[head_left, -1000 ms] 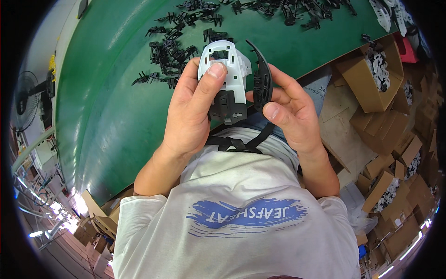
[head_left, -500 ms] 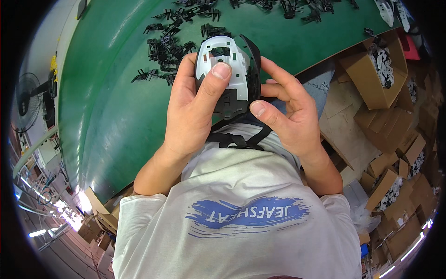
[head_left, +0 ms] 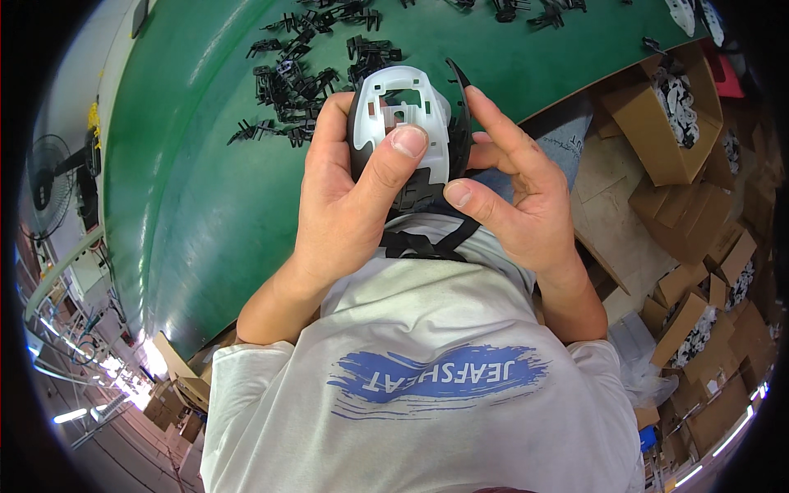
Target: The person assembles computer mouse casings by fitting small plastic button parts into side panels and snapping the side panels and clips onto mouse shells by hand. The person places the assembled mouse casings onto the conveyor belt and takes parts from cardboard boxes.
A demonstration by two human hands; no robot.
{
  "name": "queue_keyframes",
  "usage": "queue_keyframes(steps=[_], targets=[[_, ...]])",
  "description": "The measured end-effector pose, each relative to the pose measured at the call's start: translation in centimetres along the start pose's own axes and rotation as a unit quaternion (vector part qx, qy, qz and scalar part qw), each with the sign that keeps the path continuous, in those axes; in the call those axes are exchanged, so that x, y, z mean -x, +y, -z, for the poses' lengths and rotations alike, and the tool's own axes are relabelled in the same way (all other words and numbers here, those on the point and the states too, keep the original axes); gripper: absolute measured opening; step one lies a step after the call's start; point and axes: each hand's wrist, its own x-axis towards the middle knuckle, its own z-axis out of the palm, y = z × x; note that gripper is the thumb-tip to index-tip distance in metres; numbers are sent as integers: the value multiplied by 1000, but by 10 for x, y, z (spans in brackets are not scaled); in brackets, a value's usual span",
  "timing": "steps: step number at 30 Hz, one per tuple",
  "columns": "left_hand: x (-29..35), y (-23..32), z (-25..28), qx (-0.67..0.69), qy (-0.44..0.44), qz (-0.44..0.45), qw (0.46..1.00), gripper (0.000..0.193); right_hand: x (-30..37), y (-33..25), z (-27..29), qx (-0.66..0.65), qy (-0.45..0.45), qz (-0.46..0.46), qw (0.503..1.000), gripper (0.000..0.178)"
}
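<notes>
1. The left hand [head_left: 349, 197] grips a white shell [head_left: 436, 135] above the wearer's lap, near the green table [head_left: 205, 172], thumb pressed on its face.
2. The right hand [head_left: 526, 197] holds a black side piece [head_left: 463, 135] by its fingertips, along the shell's right edge; the piece's upper tip stands apart.
3. The step appears to be joining the two; the next move seems to call for aligned edges and a firm, even squeeze.
4. The shell looks like smooth, rounded plastic with squarish cutouts; the side piece is thin, curved, pointed on top.
5. Spiky black clips [head_left: 283, 86] litter the glossy table.
</notes>
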Motion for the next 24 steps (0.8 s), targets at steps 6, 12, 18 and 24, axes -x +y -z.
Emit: queue_keyframes(steps=[6,12,18,24], targets=[[3,-3,1,25,17,-1,1000,41,1,-5,-1,73,4,49,996,70],[8,-8,5,4,20,-32,999,39,1,-3,-3,134,-11,134,982,66],[9,-7,5,41,24,1,999,38,5,-9,-3,171,-7,153,973,65],[10,-4,7,18,-5,-11,1000,36,7,-12,2,205,-7,188,960,64]])
